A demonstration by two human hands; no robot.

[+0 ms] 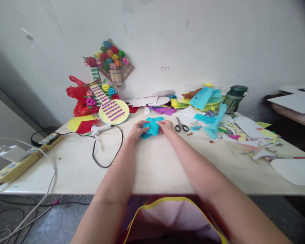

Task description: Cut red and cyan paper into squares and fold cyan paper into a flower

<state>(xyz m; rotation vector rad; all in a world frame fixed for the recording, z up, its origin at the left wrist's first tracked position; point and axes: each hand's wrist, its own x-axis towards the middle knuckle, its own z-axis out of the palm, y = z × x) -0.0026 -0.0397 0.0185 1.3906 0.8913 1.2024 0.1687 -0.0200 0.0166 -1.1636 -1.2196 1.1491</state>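
Folded blue paper (153, 126) is held between both hands over the middle of the white table. My left hand (139, 129) has its fingers closed on the paper's left side. On the right side, my right hand (166, 127) pinches the paper's edge. Black-handled scissors (182, 126) lie just right of my right hand. To the left of my left hand rests a white glue gun (101, 128) with a black cord.
A yellow paper guitar (114, 112), paper flowers and a red bag (78, 96) stand at the back left. Paper scraps (244, 130) cover the right side near a dark green bottle (235, 99). A power strip (27, 159) lies at the left edge.
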